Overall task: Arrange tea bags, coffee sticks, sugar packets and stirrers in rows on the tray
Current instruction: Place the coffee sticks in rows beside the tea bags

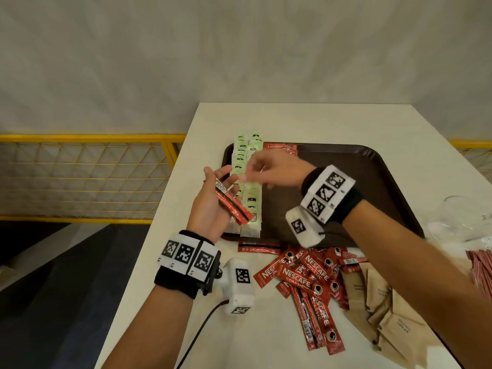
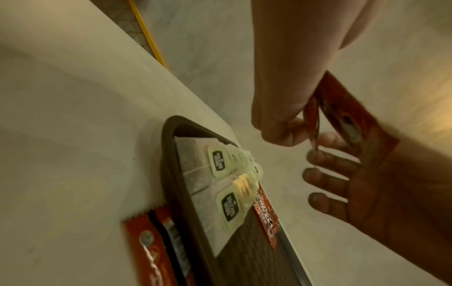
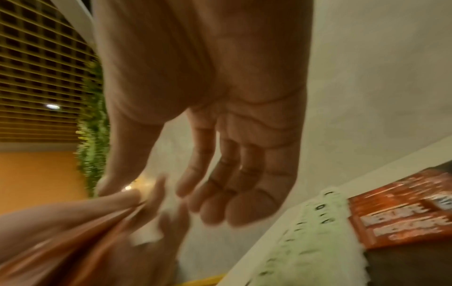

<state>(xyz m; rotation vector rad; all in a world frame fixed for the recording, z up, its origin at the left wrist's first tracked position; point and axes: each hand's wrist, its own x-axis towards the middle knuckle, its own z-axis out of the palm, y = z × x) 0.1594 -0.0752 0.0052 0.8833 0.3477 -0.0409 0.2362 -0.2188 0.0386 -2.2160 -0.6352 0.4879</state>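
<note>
Table (image 1: 306, 121), white, carries a dark brown tray (image 1: 372, 182) whose left side holds two rows of green-tagged tea bags (image 1: 246, 161); a few red coffee sticks (image 1: 281, 149) lie at its far edge just beside them, and the right part of the tray is bare. Loose coffee sticks (image 1: 308, 278) are heaped off the near rim, brown sugar packets (image 1: 378, 302) to their right. Left hand (image 1: 213, 203) grasps a small bunch of coffee sticks (image 1: 233, 203) over the tea rows; right hand (image 1: 269, 170), fingers loosely bent, reaches to its tip and holds nothing visible
</note>
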